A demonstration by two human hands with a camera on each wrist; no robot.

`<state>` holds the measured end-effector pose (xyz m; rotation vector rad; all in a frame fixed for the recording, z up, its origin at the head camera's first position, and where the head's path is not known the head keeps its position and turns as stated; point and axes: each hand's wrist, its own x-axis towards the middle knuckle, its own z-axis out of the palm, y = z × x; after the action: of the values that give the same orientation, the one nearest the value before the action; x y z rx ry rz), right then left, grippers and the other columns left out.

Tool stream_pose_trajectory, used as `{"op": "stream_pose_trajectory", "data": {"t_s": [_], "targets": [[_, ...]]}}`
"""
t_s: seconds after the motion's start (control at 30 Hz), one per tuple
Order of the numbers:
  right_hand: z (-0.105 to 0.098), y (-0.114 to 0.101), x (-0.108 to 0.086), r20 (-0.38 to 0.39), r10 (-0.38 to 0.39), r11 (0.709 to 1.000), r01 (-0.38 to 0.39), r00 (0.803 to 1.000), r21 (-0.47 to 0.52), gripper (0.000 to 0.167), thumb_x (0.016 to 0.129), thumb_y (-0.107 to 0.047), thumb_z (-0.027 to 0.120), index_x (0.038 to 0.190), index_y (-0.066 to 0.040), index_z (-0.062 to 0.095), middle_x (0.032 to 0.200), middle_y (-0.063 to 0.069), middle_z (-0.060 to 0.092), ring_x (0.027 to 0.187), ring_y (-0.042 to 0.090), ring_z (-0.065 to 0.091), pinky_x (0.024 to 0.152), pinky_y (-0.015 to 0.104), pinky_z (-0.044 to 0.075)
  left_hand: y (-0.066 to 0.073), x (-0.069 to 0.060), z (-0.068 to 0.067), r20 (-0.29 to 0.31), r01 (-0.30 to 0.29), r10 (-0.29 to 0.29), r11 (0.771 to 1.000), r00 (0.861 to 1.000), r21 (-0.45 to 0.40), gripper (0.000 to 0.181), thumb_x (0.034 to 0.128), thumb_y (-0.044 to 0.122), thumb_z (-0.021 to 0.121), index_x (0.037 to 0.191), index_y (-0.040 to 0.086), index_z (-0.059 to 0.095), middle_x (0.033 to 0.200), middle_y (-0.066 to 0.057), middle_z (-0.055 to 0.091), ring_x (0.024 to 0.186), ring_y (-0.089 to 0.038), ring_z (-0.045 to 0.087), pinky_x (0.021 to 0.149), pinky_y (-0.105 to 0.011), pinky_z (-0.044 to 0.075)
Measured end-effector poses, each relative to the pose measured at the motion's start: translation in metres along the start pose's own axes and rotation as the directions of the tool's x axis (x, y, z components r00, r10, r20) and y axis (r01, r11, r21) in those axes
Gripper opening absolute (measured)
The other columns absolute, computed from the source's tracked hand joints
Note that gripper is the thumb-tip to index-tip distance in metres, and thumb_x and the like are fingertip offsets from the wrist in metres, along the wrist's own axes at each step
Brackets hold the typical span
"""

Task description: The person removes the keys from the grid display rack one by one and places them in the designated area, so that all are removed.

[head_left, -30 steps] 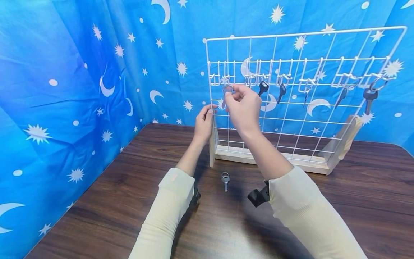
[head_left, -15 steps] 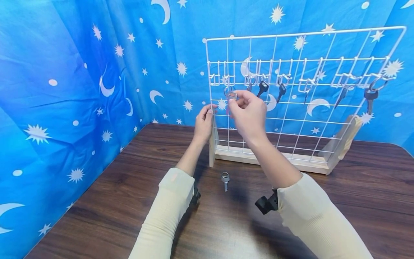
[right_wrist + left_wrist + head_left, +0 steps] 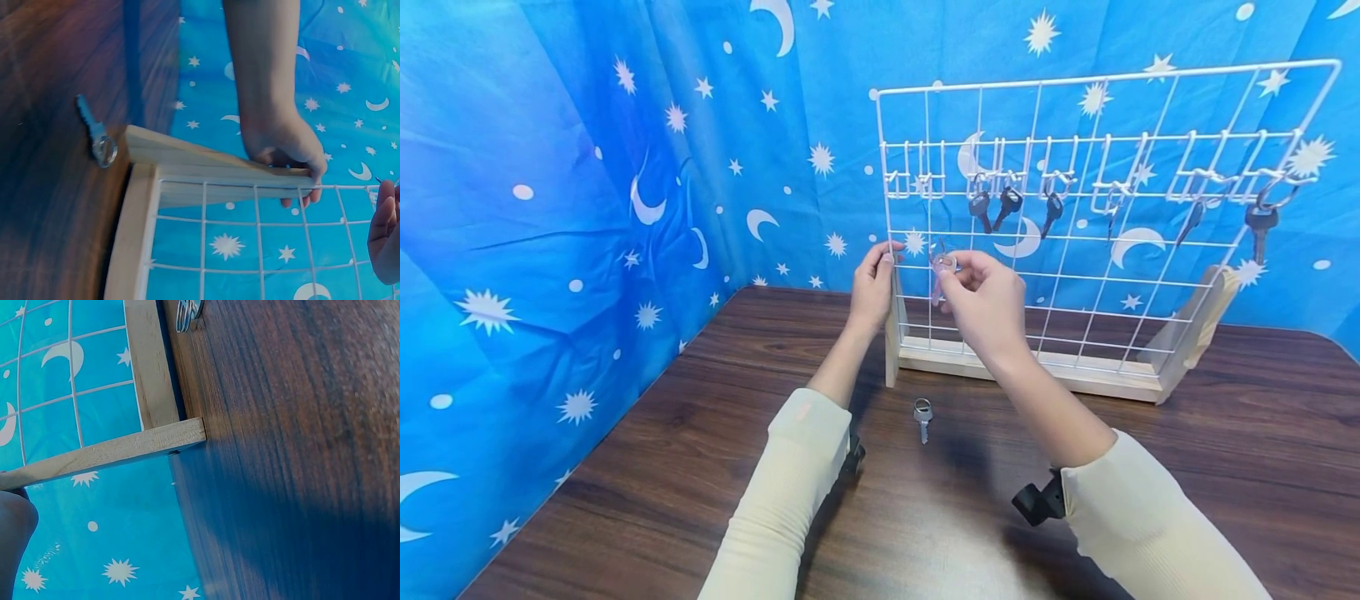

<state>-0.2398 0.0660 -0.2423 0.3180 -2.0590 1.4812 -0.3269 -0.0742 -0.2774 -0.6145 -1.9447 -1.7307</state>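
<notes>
In front of the rack (image 3: pixel 1108 79) in the head view, the right hand (image 3: pixel 988 304) pinches a ringed key (image 3: pixel 937 287) in bent fingers, and 1 loose key (image 3: pixel 923 421) lies on the table (image 3: pixel 880 525). In the left wrist view, the left hand (image 3: pixel 14 531) touches the rack's side; in the right wrist view, its fingers curl round that side, holding it.

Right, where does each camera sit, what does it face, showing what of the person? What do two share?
Head: on the head, facing forward and down at the rack; left hand, right hand, arms visible.
Left wrist: on that wrist, facing the wooden side piece and tabletop; part of left hand shows.
Right wrist: on that wrist, facing the rack's left end; left hand, forearm, part of right hand show.
Head and right wrist share the loose key.
</notes>
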Motion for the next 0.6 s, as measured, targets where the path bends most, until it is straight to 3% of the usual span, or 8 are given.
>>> {"op": "stream_pose_trajectory", "data": {"t_s": [0.17, 0.33, 0.47, 0.6], "targets": [[-0.005, 0.01, -0.005, 0.035, 0.055, 0.998, -0.054, 0.998, -0.014, 0.014, 0.088, -0.012, 0.061, 0.095, -0.002, 0.067, 0.068, 0.013, 0.064, 0.055, 0.022, 0.061, 0.047, 0.019, 0.044, 0.0, 0.0, 0.0, 0.001, 0.003, -0.003, 1.0, 1.0, -0.002, 0.028, 0.0981, 0.003, 0.036, 0.114, -0.011, 0.053, 0.11, -0.025, 0.058, 0.106, -0.032, 0.055, 0.091, -0.031, 0.042], [-0.011, 0.023, -0.008, 0.065, 0.106, 0.993, -0.103, 0.992, -0.05, 0.016, 0.088, -0.013, 0.06, 0.097, -0.002, 0.068, 0.066, 0.01, 0.064, 0.051, 0.012, 0.058, 0.042, 0.021, 0.034, -0.001, 0.0, 0.001, 0.0, 0.007, -0.007, 1.0, 1.0, 0.009, 0.028, 0.0982, 0.003, 0.036, 0.114, -0.011, 0.053, 0.111, -0.025, 0.058, 0.107, -0.032, 0.055, 0.091, -0.031, 0.042], [-0.016, 0.032, -0.012, 0.101, 0.154, 0.986, -0.147, 0.983, -0.073, 0.018, 0.088, -0.014, 0.06, 0.099, -0.002, 0.068, 0.065, 0.008, 0.063, 0.052, 0.011, 0.059, 0.041, 0.024, 0.033, -0.002, 0.001, 0.001, -0.006, 0.011, -0.011, 1.0, 1.0, 0.006, 0.027, 0.0981, 0.003, 0.036, 0.114, -0.011, 0.054, 0.111, -0.025, 0.058, 0.107, -0.033, 0.055, 0.092, -0.03, 0.042], [-0.021, 0.043, -0.014, 0.165, 0.213, 0.975, -0.197, 0.963, -0.107, 0.02, 0.088, -0.014, 0.059, 0.101, -0.001, 0.067, 0.064, 0.005, 0.063, 0.055, 0.013, 0.06, 0.042, 0.024, 0.032, -0.02, 0.007, 0.001, -0.009, 0.015, -0.015, 1.0, 1.0, -0.022, 0.027, 0.0988, 0.006, 0.037, 0.114, -0.007, 0.055, 0.111, -0.022, 0.059, 0.107, -0.031, 0.055, 0.092, -0.031, 0.041]]}}
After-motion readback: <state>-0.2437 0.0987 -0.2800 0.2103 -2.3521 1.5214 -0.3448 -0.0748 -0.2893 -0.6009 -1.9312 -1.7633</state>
